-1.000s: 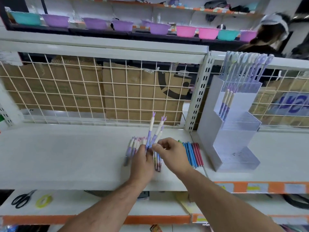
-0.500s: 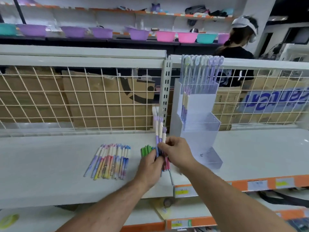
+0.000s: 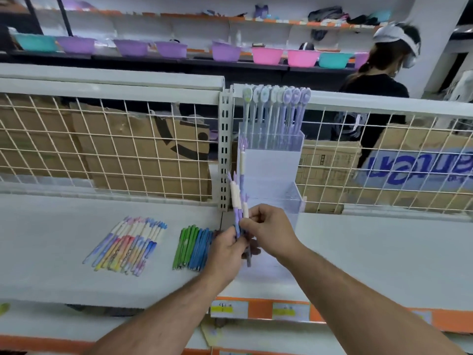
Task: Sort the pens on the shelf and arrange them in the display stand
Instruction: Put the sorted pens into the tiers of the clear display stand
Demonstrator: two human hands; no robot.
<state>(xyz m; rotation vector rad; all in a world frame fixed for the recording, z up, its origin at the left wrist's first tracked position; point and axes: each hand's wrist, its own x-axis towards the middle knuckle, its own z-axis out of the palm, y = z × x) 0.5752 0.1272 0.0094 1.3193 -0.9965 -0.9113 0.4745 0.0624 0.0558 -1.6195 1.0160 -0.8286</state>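
A small bunch of purple and white pens (image 3: 236,201) is held upright in both grips, just in front of the left side of the display stand (image 3: 271,170). The lower part of the bunch is wrapped by the curled fingers of the left grip (image 3: 225,249). One pen of the bunch is pinched by the thumb and fingers of the right grip (image 3: 268,226). The two grips are pressed close together around the bunch.

The clear display stand is set on the white shelf (image 3: 51,239), right beside an upright metal post (image 3: 225,149). Its top box is filled with a row of tall pens with round tops (image 3: 276,108). One more purple and white pen (image 3: 242,160) is seen standing at the left side of the box below.

Two groups of pens are laid flat on the shelf, to the left of the grips. The green and blue pens (image 3: 193,248) are laid just beside the left grip. The pastel pens (image 3: 128,243) are laid farther left, side by side and slanted.

A white wire grid (image 3: 102,149) is fixed behind the shelf, and cardboard boxes (image 3: 128,170) are seen through it. Farther back, a row of coloured bowls (image 3: 266,55) is lined up on a dark shelf. A person in a black top (image 3: 376,85) is seen at the back right. Orange and yellow price labels (image 3: 229,308) are stuck along the front edge of the shelf.
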